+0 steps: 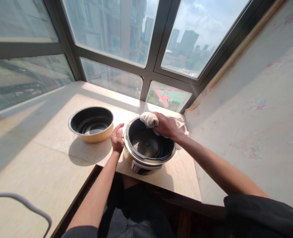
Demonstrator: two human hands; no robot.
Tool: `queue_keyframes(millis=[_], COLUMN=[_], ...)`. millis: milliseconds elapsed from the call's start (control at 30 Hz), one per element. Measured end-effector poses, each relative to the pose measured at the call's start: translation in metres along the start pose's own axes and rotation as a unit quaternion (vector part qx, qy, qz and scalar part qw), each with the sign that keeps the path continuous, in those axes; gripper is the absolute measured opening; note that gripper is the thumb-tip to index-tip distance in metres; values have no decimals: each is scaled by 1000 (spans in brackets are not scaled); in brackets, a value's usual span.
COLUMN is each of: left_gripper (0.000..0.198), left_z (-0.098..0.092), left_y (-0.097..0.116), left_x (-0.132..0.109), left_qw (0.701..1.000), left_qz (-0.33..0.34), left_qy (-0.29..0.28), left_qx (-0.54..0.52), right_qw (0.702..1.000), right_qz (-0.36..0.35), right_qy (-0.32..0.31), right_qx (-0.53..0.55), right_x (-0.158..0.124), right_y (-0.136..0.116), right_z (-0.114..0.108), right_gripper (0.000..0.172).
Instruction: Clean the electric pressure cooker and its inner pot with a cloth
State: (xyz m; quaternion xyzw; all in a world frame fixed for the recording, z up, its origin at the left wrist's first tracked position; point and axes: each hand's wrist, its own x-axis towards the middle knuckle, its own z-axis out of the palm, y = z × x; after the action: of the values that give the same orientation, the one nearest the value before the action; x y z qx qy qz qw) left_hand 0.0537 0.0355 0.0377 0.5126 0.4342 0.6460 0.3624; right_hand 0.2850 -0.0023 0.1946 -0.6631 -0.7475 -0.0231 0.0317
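Note:
An electric pressure cooker without its inner pot stands near the ledge's front edge, its dark inside facing up. My left hand grips it at its left side, thumb up, the fingertips partly hidden. In my right hand is a bunched white cloth, held at the cooker's far rim. Left of the cooker sits the inner pot, gold outside and black inside, apart from both hands. Behind my right hand, a whitish part shows at the cooker's right side, partly covered.
The pale stone ledge runs along windows with dark frames. A flowered wall closes off the right side. At the lower left, a grey cable lies across the ledge. The ledge's front edge is close to my body.

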Motion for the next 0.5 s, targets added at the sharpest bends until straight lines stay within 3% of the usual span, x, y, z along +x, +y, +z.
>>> queue_keyframes(millis=[100,167,300,500], left_gripper=[53,52,48,48], left_z=[1,2,3,1], left_y=[-2,-2,-3,-1], left_x=[0,0,0,-1], left_qw=[1000,1000,999,1000], left_qz=[0,10,18,15], left_qy=[2,17,25,19], left_qx=[-4,0,-12,-5], right_qw=[996,993,993,988], right_qz=[47,82,100,-4], right_qy=[72,81,26,-86], right_qx=[9,13,57,128], right_x=[0,6,33,83], right_y=[18,26,24,2], right_z=[-23,-31,-23,4], right_gripper=[62,60,54,53])
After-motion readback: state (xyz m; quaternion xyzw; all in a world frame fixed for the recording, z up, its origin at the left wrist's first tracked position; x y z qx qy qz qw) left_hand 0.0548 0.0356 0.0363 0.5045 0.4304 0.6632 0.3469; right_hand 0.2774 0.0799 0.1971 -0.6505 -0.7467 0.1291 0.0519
